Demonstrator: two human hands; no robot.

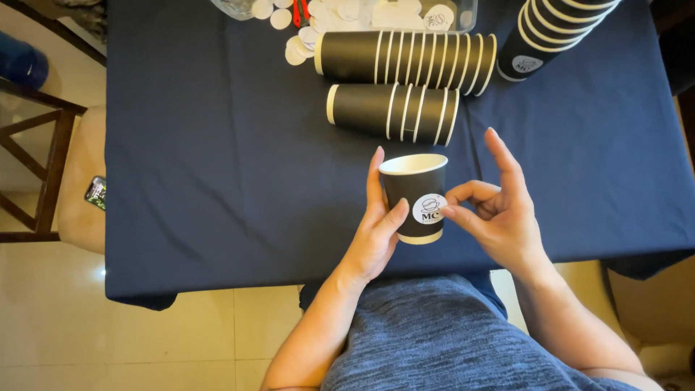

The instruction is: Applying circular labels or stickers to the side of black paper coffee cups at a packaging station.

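1. The left hand (376,235) cradles a single black paper cup (414,195) from its left side, fingers running up the wall and the thumb pressed against the front, so the cup is held upright just above the dark blue tablecloth (217,166), near the table's front edge.
2. The right hand (499,210) meets the cup from the right: thumb and a curled finger close on the round white sticker (429,209) on the cup's front, while the index finger sticks up free (the other fingers are loosely spread, gripping nothing).
3. The cup looks light and thin-walled, with a rolled white rim and a pale base band. I judge it stiff enough at rim and base but easy to dent mid-wall, so a gentle wrap around the side, as the left hand has it, suits it better than a hard squeeze.
4. The sticker is likely thin and tacky; fingertip pressure from the centre outward seems the safe way to handle it.
5. Behind the cup lie two nested stacks of black cups (394,108) on their sides, one longer (405,59) than the other, and a third stack (554,32) leans at the upper right.
6. Loose white round stickers (300,40) sit scattered by a clear tray (463,18) at the far edge.
7. A phone (95,192) rests on a chair seat to the left.
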